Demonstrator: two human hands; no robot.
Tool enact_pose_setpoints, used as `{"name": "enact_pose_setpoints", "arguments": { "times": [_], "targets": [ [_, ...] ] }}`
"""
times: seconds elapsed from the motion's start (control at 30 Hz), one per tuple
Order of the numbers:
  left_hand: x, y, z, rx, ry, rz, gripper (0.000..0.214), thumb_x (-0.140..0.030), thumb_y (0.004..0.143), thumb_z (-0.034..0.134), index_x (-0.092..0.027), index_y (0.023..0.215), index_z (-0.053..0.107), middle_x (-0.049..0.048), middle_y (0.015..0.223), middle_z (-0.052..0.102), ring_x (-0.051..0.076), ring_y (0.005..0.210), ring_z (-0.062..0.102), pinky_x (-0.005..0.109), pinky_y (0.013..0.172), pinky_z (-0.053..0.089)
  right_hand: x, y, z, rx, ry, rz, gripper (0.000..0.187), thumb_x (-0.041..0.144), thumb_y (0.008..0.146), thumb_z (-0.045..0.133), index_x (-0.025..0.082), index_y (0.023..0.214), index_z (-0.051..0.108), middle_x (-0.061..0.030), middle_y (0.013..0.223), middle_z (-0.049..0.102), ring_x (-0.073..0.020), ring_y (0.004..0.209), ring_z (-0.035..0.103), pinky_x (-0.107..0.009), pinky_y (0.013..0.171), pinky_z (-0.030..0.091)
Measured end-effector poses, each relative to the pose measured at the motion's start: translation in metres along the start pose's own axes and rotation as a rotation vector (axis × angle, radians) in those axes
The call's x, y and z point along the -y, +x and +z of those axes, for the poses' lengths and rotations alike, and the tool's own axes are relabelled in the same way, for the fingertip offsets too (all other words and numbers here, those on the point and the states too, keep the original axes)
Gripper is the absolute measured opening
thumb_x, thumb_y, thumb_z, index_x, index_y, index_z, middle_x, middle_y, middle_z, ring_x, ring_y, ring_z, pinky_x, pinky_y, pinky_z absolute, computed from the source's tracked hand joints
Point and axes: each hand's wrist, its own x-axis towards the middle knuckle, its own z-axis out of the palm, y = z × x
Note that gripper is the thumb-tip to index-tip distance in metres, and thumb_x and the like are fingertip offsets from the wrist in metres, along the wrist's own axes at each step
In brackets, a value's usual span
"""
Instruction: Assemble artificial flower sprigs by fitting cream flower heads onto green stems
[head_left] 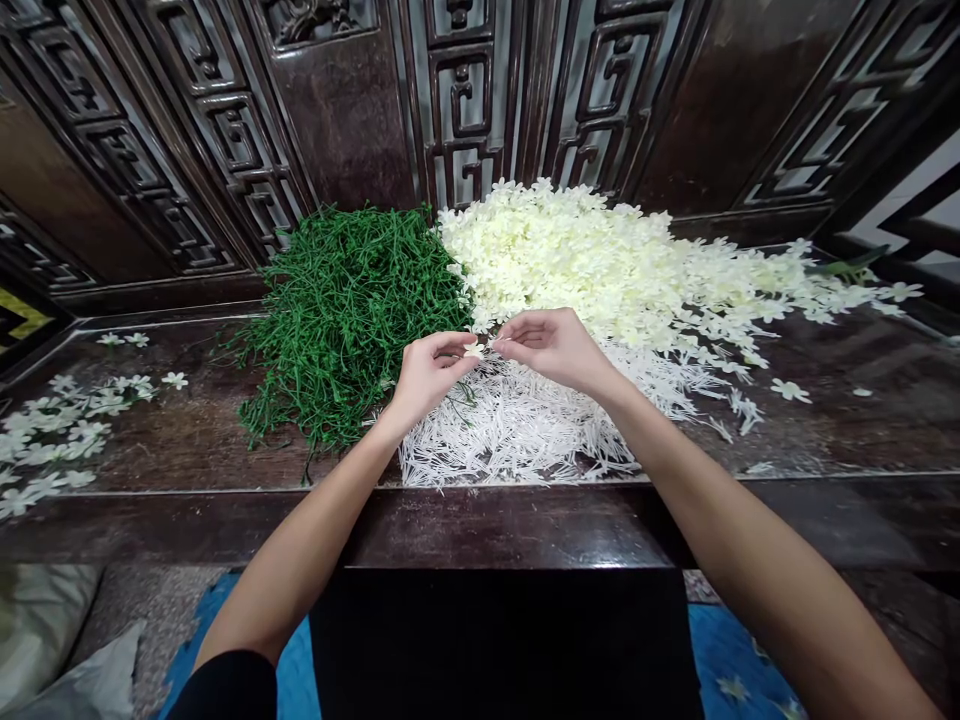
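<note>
My left hand (433, 372) pinches a small white artificial flower (474, 350) between thumb and fingertips. Close beside it, the thumb and fingers of my right hand (551, 347) are pressed together at the flower's edge; whatever they hold is too small to make out. Under both hands spreads a pile of thin white plastic pieces (517, 430). Left of them lies a heap of green plastic stems (352, 310). Behind my right hand rises a large mound of cream-white flower heads (577, 260).
The dark wooden bench (187, 440) has a carved backrest (345, 120) behind the piles. Finished-looking white flowers with green stems (67, 430) lie at the far left. A few loose petals (791, 391) are scattered on the right. Blue cloth (739, 660) covers part of the floor.
</note>
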Motion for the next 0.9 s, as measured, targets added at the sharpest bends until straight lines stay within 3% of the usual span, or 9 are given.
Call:
{"name": "enact_pose_setpoints", "arguments": {
  "times": [0.13, 0.33, 0.47, 0.6, 0.8, 0.9],
  "targets": [
    [-0.001, 0.000, 0.001, 0.028, -0.066, -0.008, 0.031, -0.022, 0.071, 0.079, -0.010, 0.100, 0.074, 0.0121, 0.101, 0.076, 0.015, 0.083, 0.069, 0.031, 0.080, 0.060, 0.002, -0.003, 0.007, -0.006, 0.072, -0.019, 0.020, 0.033, 0.071, 0.079, 0.016, 0.080, 0.074, -0.0064, 0.077, 0.074, -0.0189, 0.071, 0.070, -0.039, 0.073, 0.060],
    [-0.003, 0.000, 0.002, 0.037, -0.169, -0.028, 0.033, -0.023, 0.067, 0.082, -0.012, 0.098, 0.075, 0.0102, 0.096, 0.076, 0.017, 0.084, 0.070, 0.036, 0.087, 0.059, -0.002, -0.003, 0.013, -0.046, -0.048, -0.085, 0.010, 0.026, 0.077, 0.071, 0.017, 0.080, 0.075, -0.0064, 0.080, 0.075, -0.0191, 0.071, 0.069, -0.042, 0.075, 0.060],
    [-0.004, 0.001, 0.001, 0.047, -0.262, -0.080, 0.031, -0.021, 0.067, 0.082, -0.014, 0.096, 0.076, 0.0098, 0.102, 0.076, 0.019, 0.090, 0.071, 0.039, 0.092, 0.057, -0.002, -0.002, 0.013, -0.061, -0.018, -0.104, 0.012, 0.031, 0.077, 0.074, 0.019, 0.080, 0.076, -0.0065, 0.083, 0.076, -0.0204, 0.075, 0.070, -0.043, 0.078, 0.060],
    [-0.003, 0.003, 0.000, 0.023, -0.396, -0.124, 0.024, -0.021, 0.069, 0.080, -0.015, 0.092, 0.077, 0.0073, 0.094, 0.076, 0.018, 0.084, 0.071, 0.040, 0.091, 0.056, -0.001, -0.001, 0.012, -0.074, 0.018, -0.119, 0.015, 0.035, 0.076, 0.077, 0.020, 0.080, 0.077, -0.0059, 0.083, 0.076, -0.0205, 0.077, 0.071, -0.043, 0.080, 0.060],
    [-0.002, 0.003, -0.001, -0.053, -0.369, -0.032, 0.025, -0.026, 0.065, 0.086, -0.018, 0.087, 0.076, 0.0056, 0.095, 0.075, 0.017, 0.091, 0.069, 0.034, 0.086, 0.057, -0.002, -0.002, 0.014, -0.075, 0.006, -0.131, 0.019, 0.039, 0.076, 0.077, 0.021, 0.080, 0.077, -0.0062, 0.083, 0.076, -0.0207, 0.077, 0.070, -0.043, 0.078, 0.059],
    [-0.002, 0.003, -0.001, -0.044, -0.369, -0.031, 0.026, -0.029, 0.066, 0.086, -0.018, 0.087, 0.075, 0.0047, 0.090, 0.074, 0.017, 0.085, 0.069, 0.033, 0.081, 0.058, -0.002, -0.003, 0.015, -0.058, -0.001, -0.140, 0.021, 0.042, 0.078, 0.075, 0.021, 0.082, 0.078, -0.0064, 0.086, 0.077, -0.0210, 0.079, 0.070, -0.042, 0.077, 0.059]
  ]
}}
